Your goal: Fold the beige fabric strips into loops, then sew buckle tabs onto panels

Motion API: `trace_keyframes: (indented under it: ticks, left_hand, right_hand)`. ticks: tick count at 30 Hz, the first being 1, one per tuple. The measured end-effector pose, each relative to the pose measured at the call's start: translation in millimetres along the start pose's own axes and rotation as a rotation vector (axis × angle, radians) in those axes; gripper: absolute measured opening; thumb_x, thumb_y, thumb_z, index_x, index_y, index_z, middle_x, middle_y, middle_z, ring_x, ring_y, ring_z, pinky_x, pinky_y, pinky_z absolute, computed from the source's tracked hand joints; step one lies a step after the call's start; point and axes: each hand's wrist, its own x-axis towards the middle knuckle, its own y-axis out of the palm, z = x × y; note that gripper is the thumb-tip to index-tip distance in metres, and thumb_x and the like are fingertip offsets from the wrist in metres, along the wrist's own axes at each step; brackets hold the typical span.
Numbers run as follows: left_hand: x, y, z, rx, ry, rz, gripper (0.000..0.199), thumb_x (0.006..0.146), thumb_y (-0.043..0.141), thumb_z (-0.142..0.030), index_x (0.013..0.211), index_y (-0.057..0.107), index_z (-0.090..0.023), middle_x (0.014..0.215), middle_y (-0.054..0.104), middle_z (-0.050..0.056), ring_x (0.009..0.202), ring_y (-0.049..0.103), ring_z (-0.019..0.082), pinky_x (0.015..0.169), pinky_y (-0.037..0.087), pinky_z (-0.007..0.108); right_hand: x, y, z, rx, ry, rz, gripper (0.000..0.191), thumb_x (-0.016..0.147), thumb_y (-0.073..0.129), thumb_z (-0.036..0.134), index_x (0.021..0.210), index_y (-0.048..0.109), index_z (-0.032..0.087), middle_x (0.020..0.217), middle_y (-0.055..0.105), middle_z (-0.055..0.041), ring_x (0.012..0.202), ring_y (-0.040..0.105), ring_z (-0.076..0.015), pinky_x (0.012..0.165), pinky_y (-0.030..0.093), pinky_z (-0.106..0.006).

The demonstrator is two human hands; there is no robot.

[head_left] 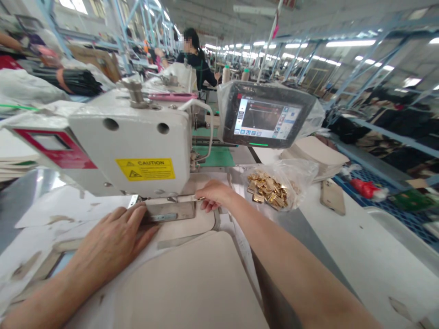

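Observation:
My left hand (115,233) lies over the left end of a flat metal clamp plate (174,212), under the head of a white sewing machine (133,141). Its thumb is apart from the fingers. At the plate's right end my right hand (216,194) is closed in a pinch beside a narrow pale strip (185,198). A small shiny bit shows at those fingertips, too small to name. Under the plate lies a beige panel (202,224) with rounded corners. Another large beige panel (192,278) lies nearer to me.
Right of the machine sits a clear bag of gold metal pieces (269,189), near a stack of beige panels (317,155) and a phone (332,196). A control screen (264,116) stands behind. One co-worker (202,64) sits farther back.

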Motion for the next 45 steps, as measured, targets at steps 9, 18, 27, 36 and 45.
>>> trace_keyframes:
  ticks: [9, 18, 27, 36, 45]
  left_hand:
    - [2.8, 13.0, -4.6, -0.086, 0.133, -0.136, 0.054, 0.101, 0.04, -0.05, 0.127, 0.062, -0.009, 0.118, 0.072, 0.021, 0.102, 0.067, 0.035, 0.089, 0.053, 0.05]
    - [1.1, 0.0, -30.3, -0.187, 0.316, -0.357, 0.028, 0.101, 0.044, -0.03, 0.102, 0.069, -0.017, 0.096, 0.074, 0.008, 0.087, 0.066, 0.024, 0.081, 0.051, 0.037]
    - [-3.2, -21.2, -89.6, -0.489, 0.309, -0.012, 0.028, 0.095, 0.055, -0.037, 0.113, 0.07, -0.02, 0.109, 0.072, 0.01, 0.097, 0.069, 0.026, 0.084, 0.057, 0.04]
    - [8.2, -31.1, -129.8, -0.509, 0.189, 0.345, 0.033, 0.081, 0.069, -0.022, 0.113, 0.07, -0.017, 0.116, 0.067, 0.013, 0.113, 0.061, 0.033, 0.099, 0.051, 0.053]
    - [18.5, -25.8, -130.3, -0.561, 0.157, 0.41, 0.038, 0.077, 0.063, -0.021, 0.115, 0.065, -0.016, 0.119, 0.065, 0.014, 0.116, 0.062, 0.031, 0.103, 0.048, 0.049]
  right_hand:
    - [-13.9, -31.8, -25.5, 0.078, 0.028, -0.019, 0.018, 0.091, 0.061, 0.018, 0.073, 0.056, 0.016, 0.05, 0.063, 0.0019, 0.037, 0.057, -0.0096, 0.039, 0.041, -0.016]
    - [-20.6, -59.6, -50.8, 0.12, 0.056, -0.066, 0.015, 0.089, 0.06, 0.015, 0.075, 0.056, 0.015, 0.05, 0.064, 0.0005, 0.037, 0.057, -0.0102, 0.038, 0.041, -0.016]
    - [-28.2, -59.3, -51.6, 0.137, 0.041, -0.105, 0.014, 0.087, 0.062, 0.013, 0.075, 0.056, 0.015, 0.05, 0.064, 0.0021, 0.038, 0.058, -0.0092, 0.039, 0.04, -0.014]
    - [-34.2, -45.4, -59.1, 0.07, -0.046, -0.22, 0.017, 0.087, 0.061, 0.012, 0.072, 0.055, 0.016, 0.05, 0.063, 0.0038, 0.038, 0.057, -0.0078, 0.041, 0.039, -0.013]
    - [-107.4, -53.0, -62.0, -0.282, -0.167, -0.693, 0.006, 0.084, 0.062, 0.022, 0.078, 0.062, 0.021, 0.071, 0.072, -0.0023, 0.069, 0.071, -0.0177, 0.065, 0.049, -0.023]
